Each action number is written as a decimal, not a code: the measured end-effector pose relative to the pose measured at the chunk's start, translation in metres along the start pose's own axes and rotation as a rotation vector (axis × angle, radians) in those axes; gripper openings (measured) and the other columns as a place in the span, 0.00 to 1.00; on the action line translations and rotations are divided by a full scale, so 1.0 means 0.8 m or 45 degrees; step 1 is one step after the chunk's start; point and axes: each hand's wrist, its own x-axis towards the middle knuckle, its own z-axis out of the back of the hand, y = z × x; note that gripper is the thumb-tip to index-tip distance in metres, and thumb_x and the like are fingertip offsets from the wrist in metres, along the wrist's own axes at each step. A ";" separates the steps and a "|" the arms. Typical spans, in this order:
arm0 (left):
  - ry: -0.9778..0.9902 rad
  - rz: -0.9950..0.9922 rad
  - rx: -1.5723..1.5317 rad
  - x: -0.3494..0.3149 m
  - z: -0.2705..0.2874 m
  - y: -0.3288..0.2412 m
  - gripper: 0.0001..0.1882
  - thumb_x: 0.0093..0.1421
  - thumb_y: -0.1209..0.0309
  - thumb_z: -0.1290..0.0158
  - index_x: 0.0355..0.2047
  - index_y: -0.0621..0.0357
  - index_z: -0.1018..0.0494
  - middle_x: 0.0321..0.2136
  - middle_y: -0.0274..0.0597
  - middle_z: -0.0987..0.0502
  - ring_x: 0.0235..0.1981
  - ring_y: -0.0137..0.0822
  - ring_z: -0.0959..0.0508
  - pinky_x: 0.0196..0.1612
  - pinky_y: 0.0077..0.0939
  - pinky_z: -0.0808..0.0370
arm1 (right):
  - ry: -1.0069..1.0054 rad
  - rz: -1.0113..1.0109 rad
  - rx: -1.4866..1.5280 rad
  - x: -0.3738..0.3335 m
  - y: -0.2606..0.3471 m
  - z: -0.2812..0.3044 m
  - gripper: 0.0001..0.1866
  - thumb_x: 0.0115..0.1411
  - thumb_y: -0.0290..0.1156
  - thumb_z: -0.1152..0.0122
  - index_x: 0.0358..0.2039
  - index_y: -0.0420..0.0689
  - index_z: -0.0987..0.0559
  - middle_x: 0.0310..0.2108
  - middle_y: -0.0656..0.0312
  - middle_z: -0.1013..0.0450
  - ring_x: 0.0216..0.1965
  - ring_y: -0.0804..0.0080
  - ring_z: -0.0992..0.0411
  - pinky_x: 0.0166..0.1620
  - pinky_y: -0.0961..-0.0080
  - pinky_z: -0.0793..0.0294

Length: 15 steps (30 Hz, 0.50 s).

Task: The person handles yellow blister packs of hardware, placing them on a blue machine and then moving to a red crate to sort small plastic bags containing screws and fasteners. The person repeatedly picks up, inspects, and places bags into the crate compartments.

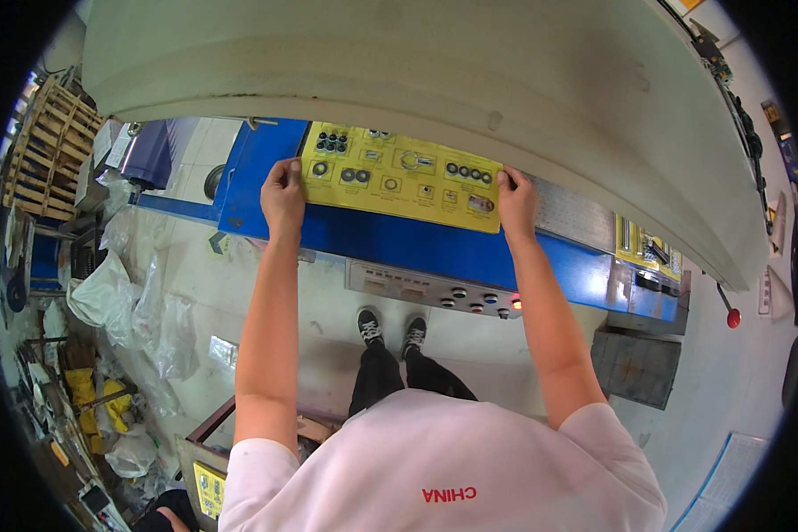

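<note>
A wide yellow card (381,203) with rows of small black rings, metal fittings and other little parts lies across the blue machine bed (363,232). Its left edge is pinched by my left hand (281,197), thumb on top. At the opposite end, my right hand (517,206) is closed on the right edge in the same way. The card's far side passes under the large pale machine hood (417,62), which hides part of it. A perforated metal plate (576,213) shows on the bed just right of my right hand.
Below the bed's near edge is a control panel (434,288) with knobs and a lit red button. Another yellow card (643,244) sits at the bed's right end. A red-knobbed lever (732,317) hangs from the hood. Plastic bags (173,332) and wooden pallets (53,146) are at left.
</note>
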 end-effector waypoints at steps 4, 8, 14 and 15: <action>-0.043 -0.041 0.105 -0.001 0.004 -0.005 0.14 0.74 0.62 0.44 0.47 0.59 0.17 0.32 0.38 0.17 0.32 0.26 0.24 0.39 0.24 0.26 | -0.087 0.018 0.024 -0.010 -0.012 -0.024 0.17 0.73 0.38 0.40 0.53 0.40 0.17 0.47 0.48 0.18 0.48 0.53 0.20 0.50 0.60 0.23; -0.043 -0.026 0.115 -0.019 0.001 -0.026 0.15 0.74 0.61 0.45 0.47 0.61 0.17 0.33 0.37 0.16 0.33 0.26 0.24 0.39 0.23 0.26 | -0.131 -0.057 0.147 -0.018 -0.023 -0.013 0.18 0.74 0.38 0.42 0.52 0.38 0.18 0.47 0.47 0.18 0.47 0.53 0.20 0.51 0.59 0.25; 0.078 0.102 -0.119 -0.118 -0.049 -0.075 0.16 0.75 0.62 0.45 0.51 0.63 0.18 0.34 0.34 0.17 0.33 0.23 0.26 0.37 0.22 0.27 | -0.222 -0.078 0.330 -0.024 -0.086 0.077 0.19 0.73 0.38 0.41 0.53 0.35 0.18 0.46 0.48 0.18 0.45 0.60 0.22 0.51 0.64 0.26; 0.133 0.156 -0.207 -0.142 -0.061 -0.081 0.16 0.75 0.63 0.45 0.52 0.62 0.18 0.34 0.34 0.17 0.33 0.22 0.26 0.36 0.22 0.27 | -0.274 -0.031 0.364 -0.025 -0.106 0.100 0.19 0.73 0.38 0.41 0.53 0.35 0.18 0.46 0.48 0.18 0.45 0.60 0.22 0.51 0.65 0.27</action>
